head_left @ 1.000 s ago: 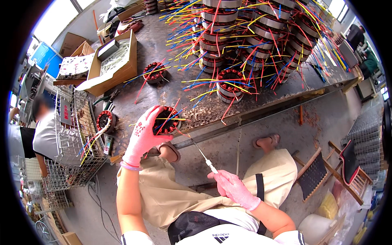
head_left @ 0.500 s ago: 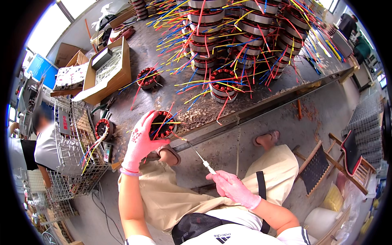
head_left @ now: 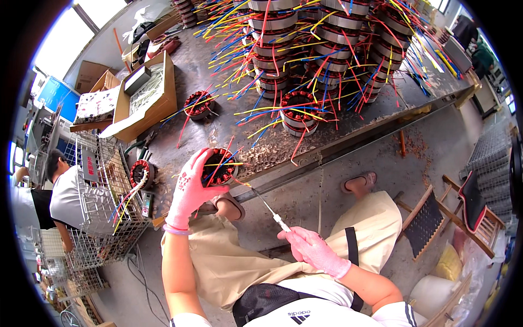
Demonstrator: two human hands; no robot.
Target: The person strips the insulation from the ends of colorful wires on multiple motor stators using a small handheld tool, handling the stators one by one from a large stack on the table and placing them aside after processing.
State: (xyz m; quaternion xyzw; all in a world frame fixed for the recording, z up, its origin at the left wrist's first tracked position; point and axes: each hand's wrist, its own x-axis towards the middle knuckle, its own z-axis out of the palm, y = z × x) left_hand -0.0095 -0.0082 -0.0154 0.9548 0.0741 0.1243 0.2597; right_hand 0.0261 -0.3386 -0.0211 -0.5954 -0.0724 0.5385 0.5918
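My left hand [head_left: 189, 188], in a pink glove, is closed around the near-left side of a motor stator [head_left: 220, 168] with red windings, at the front edge of the workbench. Short red and yellow leads stick out of the stator. Lower right, over my lap, my gloved right hand [head_left: 316, 252] grips a slim tool [head_left: 280, 222] with a white handle and a thin grey shaft. The shaft points up and left toward the stator, its tip close to a lead at the rim. Whether tip and lead touch I cannot make out.
Tall stacks of stators [head_left: 332, 49] with coloured leads stand at the back of the workbench [head_left: 234, 111]. Single stators [head_left: 199, 105] lie nearer. An open cardboard box [head_left: 143, 98], pliers [head_left: 143, 143] and a wire cage [head_left: 101, 201] are left; a person [head_left: 66, 191] sits beyond. Right stands a wooden chair [head_left: 436, 218].
The whole view has shifted slightly. Both hands keep their grips, and the stator and the slim tool stay nearly where they were. The person at the left has turned their head slightly.
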